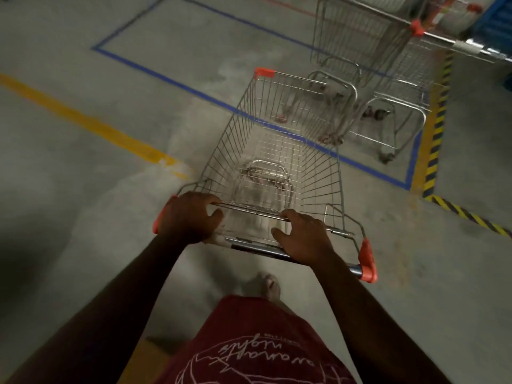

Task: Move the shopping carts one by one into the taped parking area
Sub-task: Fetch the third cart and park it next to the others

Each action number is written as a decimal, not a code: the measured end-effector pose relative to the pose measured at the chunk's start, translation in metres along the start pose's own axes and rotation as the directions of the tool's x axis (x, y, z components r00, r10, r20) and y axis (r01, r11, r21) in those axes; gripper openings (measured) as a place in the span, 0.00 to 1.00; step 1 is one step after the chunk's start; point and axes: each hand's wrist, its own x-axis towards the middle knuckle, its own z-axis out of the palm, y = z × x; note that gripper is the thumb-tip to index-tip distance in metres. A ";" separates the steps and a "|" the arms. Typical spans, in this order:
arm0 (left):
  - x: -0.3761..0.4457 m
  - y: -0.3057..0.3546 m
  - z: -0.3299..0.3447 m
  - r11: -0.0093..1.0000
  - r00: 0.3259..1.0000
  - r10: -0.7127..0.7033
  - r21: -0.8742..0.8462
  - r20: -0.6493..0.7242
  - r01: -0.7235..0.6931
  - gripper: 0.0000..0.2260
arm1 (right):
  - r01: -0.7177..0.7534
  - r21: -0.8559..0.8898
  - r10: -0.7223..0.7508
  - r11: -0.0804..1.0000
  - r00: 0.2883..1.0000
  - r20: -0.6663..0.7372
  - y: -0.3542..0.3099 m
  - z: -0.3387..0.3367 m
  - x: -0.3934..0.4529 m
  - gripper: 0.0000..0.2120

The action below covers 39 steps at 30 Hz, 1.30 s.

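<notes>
A wire shopping cart [227, 139] with orange corner caps stands in front of me, its basket empty. My left hand [188, 217] and my right hand [304, 236] are both closed around its handle bar [257, 249]. The cart's front end sits over the near blue tape line [171, 79] of the parking area. Inside the taped rectangle at the right stand two other carts: one [357, 42] farther back, and one [399, 120] behind it near the right tape edge.
A yellow floor line [83, 120] runs diagonally at the left. Yellow-black hazard tape [437, 120] borders the right side of the blue rectangle. A blue object [496, 20] stands at the top right. Bare concrete lies inside the rectangle's left part.
</notes>
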 end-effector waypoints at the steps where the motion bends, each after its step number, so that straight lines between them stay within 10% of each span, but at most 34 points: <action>1: 0.007 -0.007 -0.003 1.000 1.000 -0.012 0.006 0.004 0.012 0.22 | 0.012 0.003 -0.012 1.000 1.000 0.003 -0.007 0.000 0.010 0.26; 29: 0.326 -0.208 -0.119 0.997 0.994 -0.072 0.011 -0.079 0.073 0.20 | 0.090 -0.038 -0.087 0.995 0.995 0.057 -0.209 -0.044 0.366 0.29; 39: 0.469 -0.303 -0.177 0.997 0.989 0.077 -0.008 -0.124 -0.079 0.20 | -0.096 -0.022 0.091 0.995 0.981 -0.173 -0.314 -0.063 0.467 0.20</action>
